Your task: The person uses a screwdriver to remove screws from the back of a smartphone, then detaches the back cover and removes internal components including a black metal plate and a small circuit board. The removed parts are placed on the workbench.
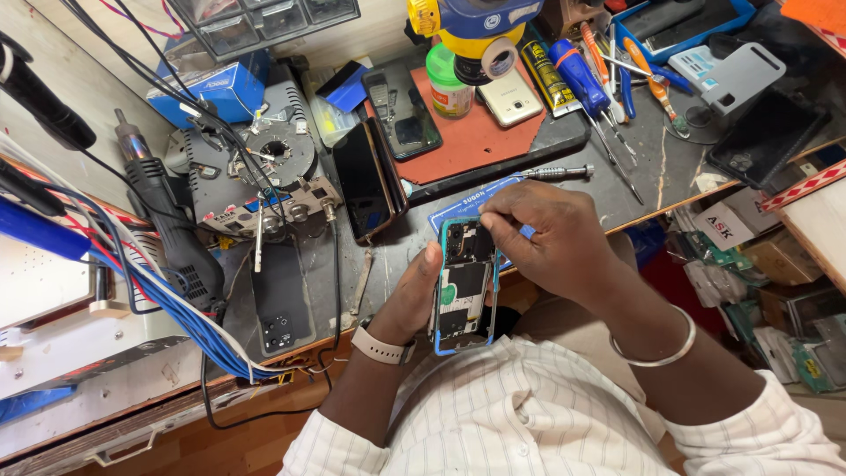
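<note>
My left hand [411, 291] grips an opened smartphone [463, 286] with a blue frame, its back cover off and the circuit board and dark battery showing. It holds the phone upright in front of my chest, thumb on the left edge. My right hand [551, 234] is above the phone's top right corner, fingers pinched on a small blue tool [527, 232] that touches the upper part of the board. A pale watch sits on my left wrist and a metal bangle [656, 353] on my right.
The grey workbench [670, 167] holds a screwdriver [558, 173], a red mat [480, 132] with a gold phone [509, 97], dark phones [363, 181], a hot-air gun [163, 211], a black back cover [282, 300], bundled cables [176, 308] and several tools at the back right.
</note>
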A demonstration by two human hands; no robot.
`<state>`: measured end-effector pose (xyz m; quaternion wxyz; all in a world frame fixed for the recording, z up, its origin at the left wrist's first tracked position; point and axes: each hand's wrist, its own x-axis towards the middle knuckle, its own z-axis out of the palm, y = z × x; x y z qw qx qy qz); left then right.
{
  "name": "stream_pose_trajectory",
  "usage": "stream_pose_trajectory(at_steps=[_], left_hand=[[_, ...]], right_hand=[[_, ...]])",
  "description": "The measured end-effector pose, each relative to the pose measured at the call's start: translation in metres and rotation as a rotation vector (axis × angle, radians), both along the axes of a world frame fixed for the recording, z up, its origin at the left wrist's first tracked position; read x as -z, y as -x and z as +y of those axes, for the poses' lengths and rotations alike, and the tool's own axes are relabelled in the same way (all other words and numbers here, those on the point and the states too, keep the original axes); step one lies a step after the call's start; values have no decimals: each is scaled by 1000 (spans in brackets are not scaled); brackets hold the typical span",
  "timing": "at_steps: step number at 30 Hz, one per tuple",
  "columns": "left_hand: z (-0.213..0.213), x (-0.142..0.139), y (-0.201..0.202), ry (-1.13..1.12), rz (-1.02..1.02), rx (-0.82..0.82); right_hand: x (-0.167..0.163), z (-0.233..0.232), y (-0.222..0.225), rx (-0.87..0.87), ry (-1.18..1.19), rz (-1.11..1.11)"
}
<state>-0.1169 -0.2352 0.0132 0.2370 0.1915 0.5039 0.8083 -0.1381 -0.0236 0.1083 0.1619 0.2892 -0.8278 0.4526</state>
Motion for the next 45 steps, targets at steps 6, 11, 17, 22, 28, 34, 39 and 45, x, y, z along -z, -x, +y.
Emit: stream_pose_trajectory(at_steps=[6, 11, 17, 22, 28, 34, 39, 45], left_hand=[[0, -1, 1, -91, -72, 16], [2, 0, 3, -338, -214, -13], [4, -3, 4, -415, -189, -68], [6, -2, 2, -390, -210, -48], [3, -2, 3, -376, -262, -44], [3, -5, 1, -323, -201, -61], [1, -3, 1, -266, -168, -86], [1, -2, 0, -309, -200, -48]], right_hand=[[19, 0, 10, 170, -48, 44], [30, 64, 39, 539, -152, 96], [48, 116, 47, 598, -355, -93], [71, 86, 46, 406, -417, -184], [68, 71, 61, 347, -446, -453], [70, 70, 59, 407, -356, -515], [71, 66, 51, 424, -366, -442], [70, 65, 56, 443, -462, -621]])
